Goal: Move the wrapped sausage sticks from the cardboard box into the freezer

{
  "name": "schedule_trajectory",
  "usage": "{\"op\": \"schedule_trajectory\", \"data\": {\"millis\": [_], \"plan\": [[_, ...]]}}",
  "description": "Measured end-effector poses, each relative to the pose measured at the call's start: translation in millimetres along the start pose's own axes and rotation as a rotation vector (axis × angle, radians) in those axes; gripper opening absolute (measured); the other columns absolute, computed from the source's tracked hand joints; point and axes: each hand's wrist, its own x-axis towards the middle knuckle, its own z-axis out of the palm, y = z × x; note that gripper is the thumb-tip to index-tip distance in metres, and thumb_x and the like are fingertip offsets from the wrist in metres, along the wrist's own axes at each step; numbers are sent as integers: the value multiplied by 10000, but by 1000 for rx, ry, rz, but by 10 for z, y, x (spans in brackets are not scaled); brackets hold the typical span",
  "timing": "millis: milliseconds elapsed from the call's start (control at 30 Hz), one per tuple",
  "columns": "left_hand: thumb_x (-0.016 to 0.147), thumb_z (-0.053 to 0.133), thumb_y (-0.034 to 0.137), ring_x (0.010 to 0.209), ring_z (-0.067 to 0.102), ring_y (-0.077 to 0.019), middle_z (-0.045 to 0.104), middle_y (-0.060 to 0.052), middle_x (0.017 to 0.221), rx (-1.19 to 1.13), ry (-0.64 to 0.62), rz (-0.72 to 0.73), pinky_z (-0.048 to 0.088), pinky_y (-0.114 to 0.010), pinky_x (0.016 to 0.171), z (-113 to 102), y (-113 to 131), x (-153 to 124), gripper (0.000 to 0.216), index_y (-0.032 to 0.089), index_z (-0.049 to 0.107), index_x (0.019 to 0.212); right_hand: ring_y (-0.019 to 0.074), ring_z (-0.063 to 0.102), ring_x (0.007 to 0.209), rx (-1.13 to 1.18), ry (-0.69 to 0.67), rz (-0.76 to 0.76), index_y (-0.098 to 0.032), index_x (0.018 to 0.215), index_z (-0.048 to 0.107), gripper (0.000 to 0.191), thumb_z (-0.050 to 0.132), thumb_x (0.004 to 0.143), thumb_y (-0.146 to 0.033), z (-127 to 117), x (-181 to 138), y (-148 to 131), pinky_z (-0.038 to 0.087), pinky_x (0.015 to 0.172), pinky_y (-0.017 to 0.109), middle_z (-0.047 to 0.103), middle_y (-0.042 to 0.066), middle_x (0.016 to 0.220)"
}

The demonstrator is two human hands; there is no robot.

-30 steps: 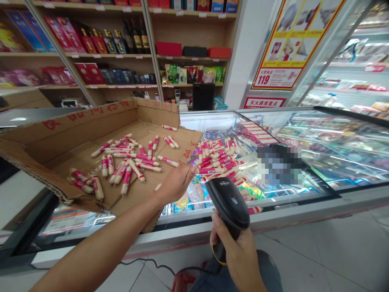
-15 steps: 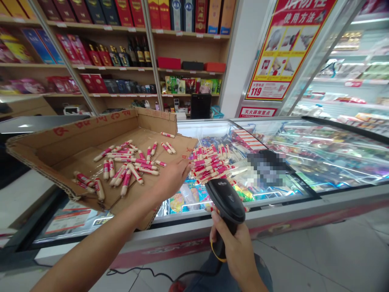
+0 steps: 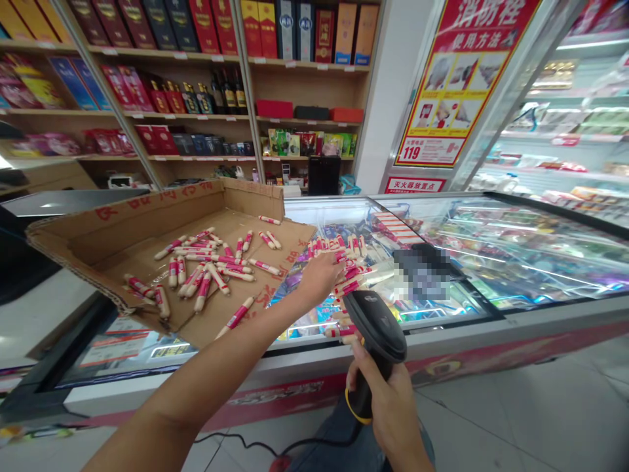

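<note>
My right hand (image 3: 388, 400) is wrapped round the handle of a black barcode scanner (image 3: 376, 324), held upright in front of the freezer edge. My left hand (image 3: 319, 278) reaches over the freezer glass and is at a pile of small wrapped sausages (image 3: 351, 272) with pink labels. Its fingertips are against the pile; the back of the hand hides most of the fingers, so their grip does not show. More wrapped sausages (image 3: 199, 265) lie scattered in a shallow cardboard box (image 3: 260, 246) on the left. A few sausages (image 3: 339, 332) sit beside the scanner head.
The box rests on a glass-topped chest freezer (image 3: 295, 357) holding packaged goods. A blurred dark object (image 3: 425, 269) lies on the glass to the right. The scanner's cable (image 3: 255, 446) hangs low. Shelves (image 3: 309, 69) with boxes and bottles stand behind.
My left hand has moved right and slightly forward, from the box's edge onto the sausage pile. The scanner stays in my right hand, and the view has shifted slightly.
</note>
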Motion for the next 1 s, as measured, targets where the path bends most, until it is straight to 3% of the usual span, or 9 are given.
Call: {"op": "schedule_trajectory", "data": {"millis": [300, 533, 667, 833, 1000], "plan": [[822, 652, 247, 1030, 537, -311, 589, -143, 999, 131, 8, 3, 385, -403, 939, 53, 84, -64, 84, 163, 664, 824, 130, 539, 437, -13, -58, -4, -148, 840, 658, 386, 713, 777, -525, -56, 17, 42, 444, 468, 224, 582, -31, 448], [881, 544, 216, 1061, 550, -309, 590, -160, 1085, 223, 15, -70, 405, -417, 934, -208, 204, -252, 201, 168, 670, 1031, 133, 532, 424, 8, -32, -11, -142, 853, 677, 384, 735, 758, -510, -15, -11, 11, 437, 450, 230, 581, -27, 449], [901, 528, 265, 1075, 550, -311, 599, -163, 1106, 384, 55, -198, 406, -425, 936, -545, 190, -591, 262, 166, 648, 1111, 124, 516, 422, 19, -43, -7, -158, 846, 664, 374, 760, 735, -502, -18, -11, 24, 426, 448, 220, 580, -37, 447], [917, 505, 292, 1058, 564, -275, 627, -140, 1079, 594, 136, -426, 427, -382, 918, -945, -18, -1280, 240, 154, 637, 1061, 135, 536, 430, -53, -87, 25, -161, 839, 656, 387, 744, 746, -526, -15, -12, 80, 429, 454, 228, 593, -30, 457], [861, 602, 390, 936, 602, -265, 638, -122, 940, 549, 100, -666, 456, -351, 812, -1056, -183, -1838, 259, 140, 634, 921, 150, 545, 433, -98, -130, 12, -157, 774, 688, 401, 741, 728, -552, 65, -64, 129, 444, 458, 252, 590, -15, 475]]}}
